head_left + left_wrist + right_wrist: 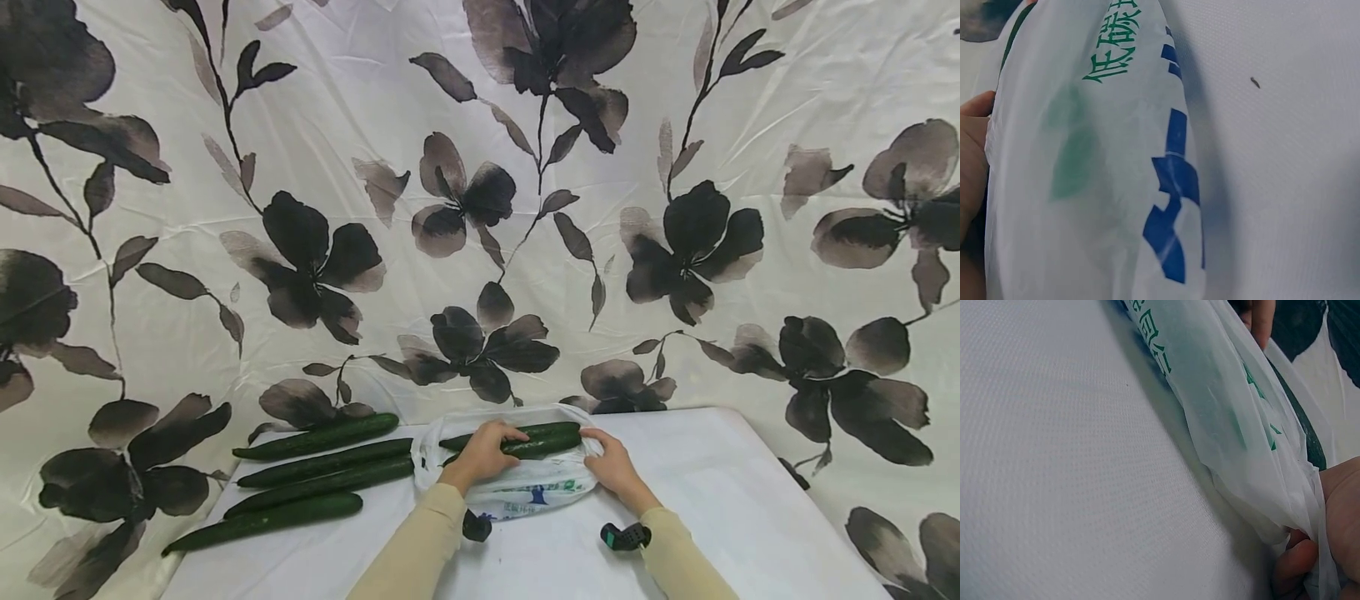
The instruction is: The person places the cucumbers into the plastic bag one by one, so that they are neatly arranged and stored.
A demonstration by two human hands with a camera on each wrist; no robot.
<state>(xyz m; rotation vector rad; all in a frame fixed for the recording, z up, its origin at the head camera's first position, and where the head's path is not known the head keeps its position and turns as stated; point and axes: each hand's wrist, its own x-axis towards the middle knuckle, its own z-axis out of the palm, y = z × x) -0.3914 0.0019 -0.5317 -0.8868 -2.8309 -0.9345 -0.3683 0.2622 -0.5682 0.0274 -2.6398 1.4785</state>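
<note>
A white plastic bag (pixel 558 492) with green and blue print lies on the table, its upper side open around dark green cucumbers (pixel 555 440). My left hand (pixel 483 454) reaches over the bag's left part and grips a cucumber between thumb and fingers. At the bag's right end, my right hand (pixel 617 468) pinches the plastic beside the cucumber tips. The right wrist view shows the bag's edge (pixel 1297 512) gathered between the fingers of that hand. In the left wrist view, the bag's printed side (pixel 1104 187) hides most of the left hand's grip.
Several more cucumbers (pixel 322 437) lie side by side on the left of the white table (pixel 690 483). The two middle ones (pixel 337 463) reach the bag's left edge. A floral cloth (pixel 480 250) hangs behind the table.
</note>
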